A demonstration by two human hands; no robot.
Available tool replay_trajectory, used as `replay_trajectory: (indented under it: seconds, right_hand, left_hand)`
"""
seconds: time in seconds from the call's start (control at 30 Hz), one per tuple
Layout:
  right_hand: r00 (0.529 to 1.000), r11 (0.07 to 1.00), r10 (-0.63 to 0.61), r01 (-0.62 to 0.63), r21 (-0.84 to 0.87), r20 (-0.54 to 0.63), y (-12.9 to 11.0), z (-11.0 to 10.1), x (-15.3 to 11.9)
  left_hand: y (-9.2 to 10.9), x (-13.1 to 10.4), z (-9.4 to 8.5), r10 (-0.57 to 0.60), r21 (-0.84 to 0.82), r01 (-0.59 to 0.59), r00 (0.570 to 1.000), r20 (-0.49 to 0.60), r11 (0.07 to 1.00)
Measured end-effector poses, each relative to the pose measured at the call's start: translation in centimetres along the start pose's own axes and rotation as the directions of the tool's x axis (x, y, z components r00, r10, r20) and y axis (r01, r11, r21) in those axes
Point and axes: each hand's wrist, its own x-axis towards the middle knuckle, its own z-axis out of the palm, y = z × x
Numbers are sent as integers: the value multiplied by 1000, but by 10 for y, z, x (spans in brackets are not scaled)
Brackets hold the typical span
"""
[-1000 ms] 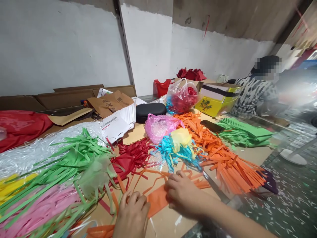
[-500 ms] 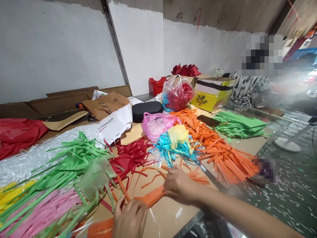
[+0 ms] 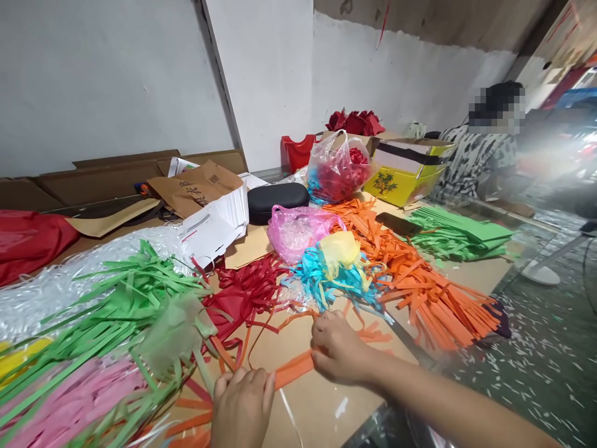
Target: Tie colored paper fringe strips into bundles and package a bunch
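Note:
A flat orange fabric-like strip [image 3: 295,371] stretches between my two hands, just above the brown board [image 3: 321,401]. My left hand [image 3: 242,404] is closed over its left end, with the fingertips turned away from view. At the other end, my right hand [image 3: 338,348] is curled into a grip around the strip. Thin orange ribbons trail on the board beyond the hands. More orange pieces [image 3: 189,414] lie beside my left hand. A sheer pale green piece [image 3: 175,336] with green strips rests to its left.
Dark red strips [image 3: 247,292], a blue bundle [image 3: 310,274] with yellow cloth, and a large orange pile [image 3: 433,286] lie ahead. Green strips [image 3: 125,298] spread left. Behind are a pink bag [image 3: 296,233], black case [image 3: 277,202] and yellow box [image 3: 405,177]. A person [image 3: 480,155] sits far right.
My left hand's fingers have closed down over the strip's left end. My right hand keeps its grip. The orange piece by my left wrist shows less, and the view has shifted slightly.

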Motion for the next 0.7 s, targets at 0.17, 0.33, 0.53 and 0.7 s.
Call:
replay_trajectory:
  seconds: [0.17,0.33,0.53,0.7]
  right_hand:
    - [998,998,56,-55,33,-30,-1,-7,0]
    - [962,959,-273,273,-76,13,-4,-27,-11]
    - [960,946,-278,280,-161,32,-11,-40,-3]
    - [949,906,-314,308,-289,29,-21,-31,1]
  left_hand:
    - [-2,4,-3,10,55,-10,1000,4,998]
    - [-5,-2,-3,230,-8,-236,953,-197,972]
    - [1,1,-4,332,60,-327,913,-237,943]
    - [3,2,-3,303,76,-293,917,-261,953]
